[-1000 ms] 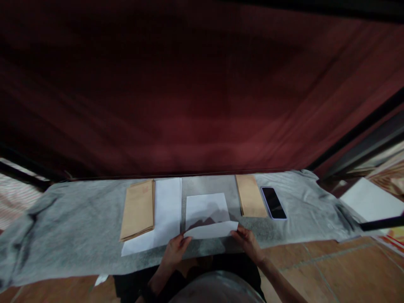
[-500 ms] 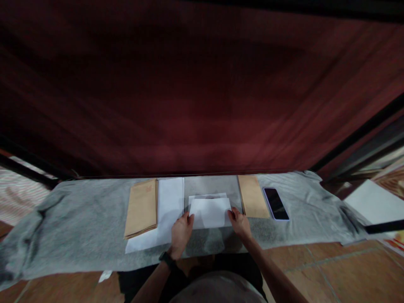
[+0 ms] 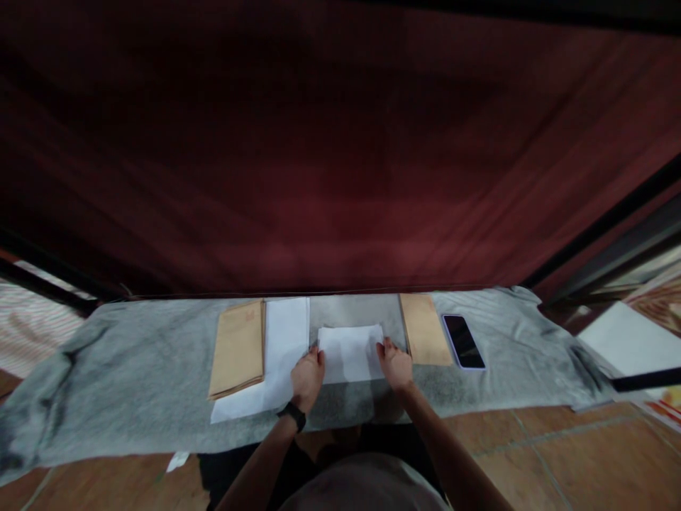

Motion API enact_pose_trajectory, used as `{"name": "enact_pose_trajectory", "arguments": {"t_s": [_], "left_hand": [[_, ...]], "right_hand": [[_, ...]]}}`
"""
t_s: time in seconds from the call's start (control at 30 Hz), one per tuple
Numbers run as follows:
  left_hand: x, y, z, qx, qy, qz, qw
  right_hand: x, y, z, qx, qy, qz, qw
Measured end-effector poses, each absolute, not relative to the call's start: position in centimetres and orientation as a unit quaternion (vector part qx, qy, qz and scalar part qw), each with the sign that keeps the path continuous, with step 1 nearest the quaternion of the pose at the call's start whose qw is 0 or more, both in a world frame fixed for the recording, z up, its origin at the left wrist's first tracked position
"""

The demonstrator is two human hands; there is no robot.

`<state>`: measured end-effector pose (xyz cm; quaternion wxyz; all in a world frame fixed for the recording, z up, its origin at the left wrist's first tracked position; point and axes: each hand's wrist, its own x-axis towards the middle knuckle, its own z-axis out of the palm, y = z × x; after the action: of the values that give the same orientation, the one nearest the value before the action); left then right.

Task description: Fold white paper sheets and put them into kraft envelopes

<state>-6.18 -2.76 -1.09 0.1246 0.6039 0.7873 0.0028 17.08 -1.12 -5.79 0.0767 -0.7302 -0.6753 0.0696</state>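
left hand [image 3: 307, 376] flat, gripping nothing, on left edge of folded paper [image 3: 350, 353] | paper sits mid grey cloth [image 3: 133, 383]; I think it's light, thin, bendy, best held by side edges | right hand [image 3: 395, 365] flat too, on right edge

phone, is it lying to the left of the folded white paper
No, the phone lies to the right of the folded white paper, beyond the brown envelopes.

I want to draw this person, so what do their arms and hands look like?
The left hand and right hand wear no gloves, and no sleeves show above them. A black wristband, perhaps a watch, circles the left wrist.
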Motion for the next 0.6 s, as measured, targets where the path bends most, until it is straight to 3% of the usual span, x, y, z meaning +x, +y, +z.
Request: {"name": "enact_pose_trajectory", "arguments": {"t_s": [0.3,0.6], "left_hand": [[-6.1,-2.7,-1.2,0.616,0.778,0.001,0.123],[-6.3,-2.6,-1.2,0.618,0.779,-0.012,0.105]], "right_hand": [[15.0,-1.6,-6.7,-0.634,-0.741,0.016,0.219],[12.9,-2.7,-8.3,-0.573,-0.798,0.003,0.188]]}}
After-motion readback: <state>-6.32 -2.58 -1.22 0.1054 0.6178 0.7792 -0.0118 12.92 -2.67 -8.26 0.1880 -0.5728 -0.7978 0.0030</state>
